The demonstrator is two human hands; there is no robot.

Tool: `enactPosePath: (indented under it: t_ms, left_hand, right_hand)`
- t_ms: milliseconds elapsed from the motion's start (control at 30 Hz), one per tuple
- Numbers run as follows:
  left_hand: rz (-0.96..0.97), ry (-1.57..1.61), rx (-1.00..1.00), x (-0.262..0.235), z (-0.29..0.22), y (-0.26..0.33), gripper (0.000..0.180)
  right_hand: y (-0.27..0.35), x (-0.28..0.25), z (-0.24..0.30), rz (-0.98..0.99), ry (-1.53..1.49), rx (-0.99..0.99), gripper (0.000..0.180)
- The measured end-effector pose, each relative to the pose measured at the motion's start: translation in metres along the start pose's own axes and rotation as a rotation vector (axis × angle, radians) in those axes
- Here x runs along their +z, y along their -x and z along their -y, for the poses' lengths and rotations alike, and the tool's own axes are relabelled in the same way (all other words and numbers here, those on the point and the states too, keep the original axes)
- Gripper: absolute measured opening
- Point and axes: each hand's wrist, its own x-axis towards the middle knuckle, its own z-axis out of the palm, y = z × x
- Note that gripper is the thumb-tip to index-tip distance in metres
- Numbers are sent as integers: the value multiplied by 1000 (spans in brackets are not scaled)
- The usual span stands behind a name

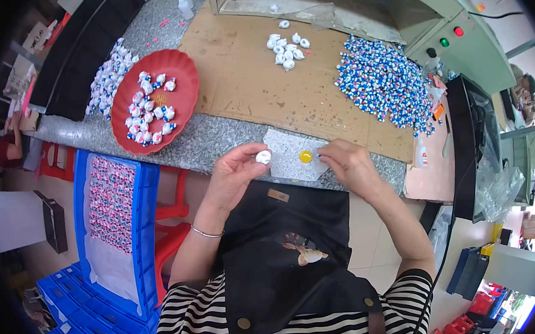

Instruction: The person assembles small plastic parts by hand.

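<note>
My left hand [231, 172] is closed in a pinch on a small white round piece [263, 158], held at the left edge of a speckled tile [284, 144]. Over the tile's right side, my right hand [352, 167] pinches a tiny blue piece [320, 156] between thumb and fingertips. Just left of those fingertips, a glossy yellow spot [305, 156] sits on the tile; whether it is liquid or a disc I cannot tell. Far ahead on the cardboard lies a group of white round pieces [281, 49], similar to the one in my left hand.
A large heap of tiny blue, white and red pieces [382, 82] covers the cardboard's [237, 65] right part. At left, a red scalloped tray [186, 90] holds white-and-blue pieces, beside another pile [107, 78]. A small bottle [420, 154] stands right. Blue crates [146, 220] stand lower left.
</note>
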Motion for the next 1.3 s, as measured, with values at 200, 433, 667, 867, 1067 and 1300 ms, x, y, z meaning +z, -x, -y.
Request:
enactPosePath:
  t_ms: [200, 433, 667, 867, 1067, 1300]
  left_hand:
    - [-1, -136, 63, 2, -2, 3, 35]
    - [-5, -347, 203, 7, 18, 1, 31]
    - [-28, -829, 499, 27, 37, -9, 35]
    - [169, -866, 580, 44, 33, -12, 39]
    - [374, -343, 3, 33, 20, -20, 25]
    - [341, -364, -167, 33, 1, -29, 27]
  right_hand:
    - [-14, 21, 7, 129, 233, -168, 19]
    - [-9, 21, 10, 117, 182, -98, 16]
    - [5, 17, 32, -142, -748, 551, 16]
    - [14, 10, 41, -103, -863, 614, 13]
    - [6, -1, 46, -105, -409, 128, 12]
    - [-7, -2, 48, -54, -370, 171, 13]
